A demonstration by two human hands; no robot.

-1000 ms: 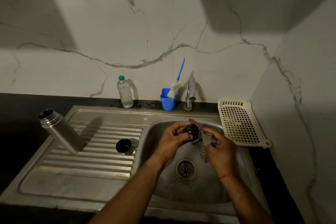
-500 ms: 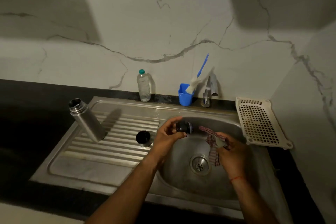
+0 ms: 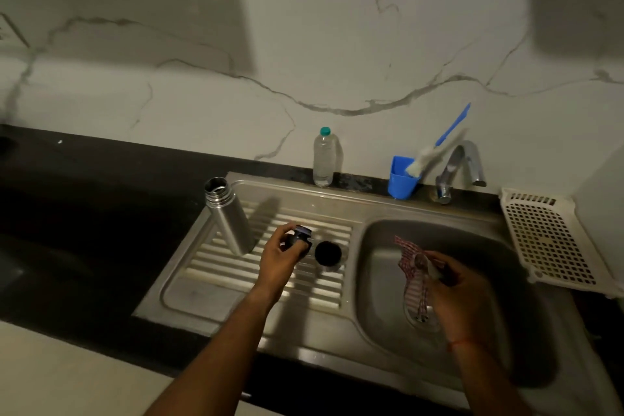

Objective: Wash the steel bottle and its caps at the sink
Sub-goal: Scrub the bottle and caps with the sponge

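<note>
Your left grip [image 3: 282,255] pinches the dark cap [image 3: 300,236] over the drainboard [image 3: 236,284] middle, beside the second cap [image 3: 327,253]. Your right grip [image 3: 462,294] clutches the checked cloth [image 3: 410,267] over the basin [image 3: 378,246]. The cap is likely light and slick: hold its rim.

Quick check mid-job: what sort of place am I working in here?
Most likely a home kitchen, dimly lit: a steel sink with a ribbed draining board set in a dark counter, a tap behind the basin, and a dish brush in a blue cup beside it.
</note>
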